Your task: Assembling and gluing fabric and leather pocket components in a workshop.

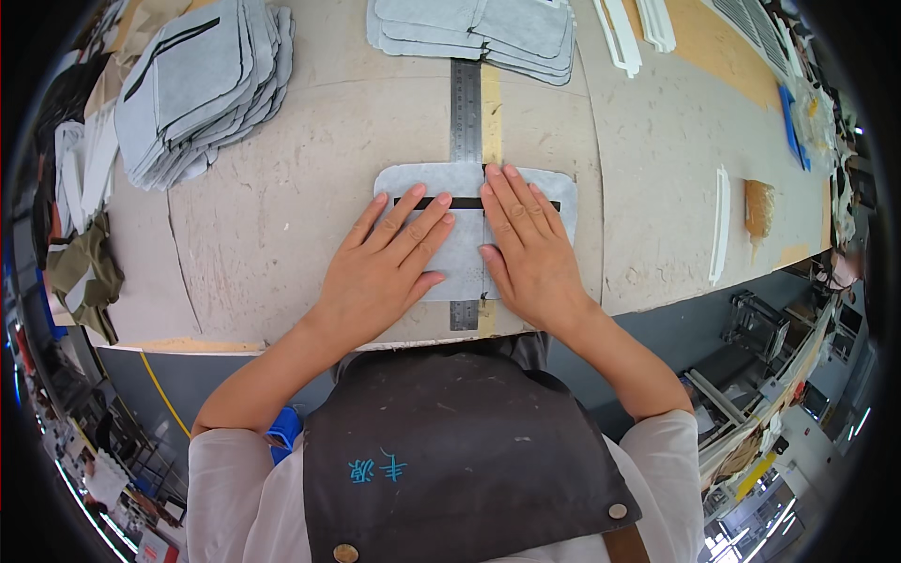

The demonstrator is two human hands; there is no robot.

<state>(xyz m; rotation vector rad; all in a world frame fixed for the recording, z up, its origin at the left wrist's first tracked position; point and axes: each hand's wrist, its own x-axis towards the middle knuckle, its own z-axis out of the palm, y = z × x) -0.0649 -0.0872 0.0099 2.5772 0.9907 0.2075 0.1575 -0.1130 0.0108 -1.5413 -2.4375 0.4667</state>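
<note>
A grey fabric panel (466, 249) with rounded corners and a black strip (465, 203) across its upper part lies flat on the worktable (282, 225), near its front edge and close to the person's apron (450, 422). It covers part of a steel ruler (465, 108) and the yellow strip (492, 103) alongside, which both emerge above and below — probably a reference for lining it up. Two stacks of similar panels, one at the upper left (202, 84) and one at the top (427, 38), sit apart, presumably to leave this spot free. The left hand (371, 281) and right hand (540, 267) rest palms down on the panel, seemingly to steady or smooth it: fingers extended, left ones spread, right ones closer — neither grasping anything. Elbows are bent outward, forearms converging.
</note>
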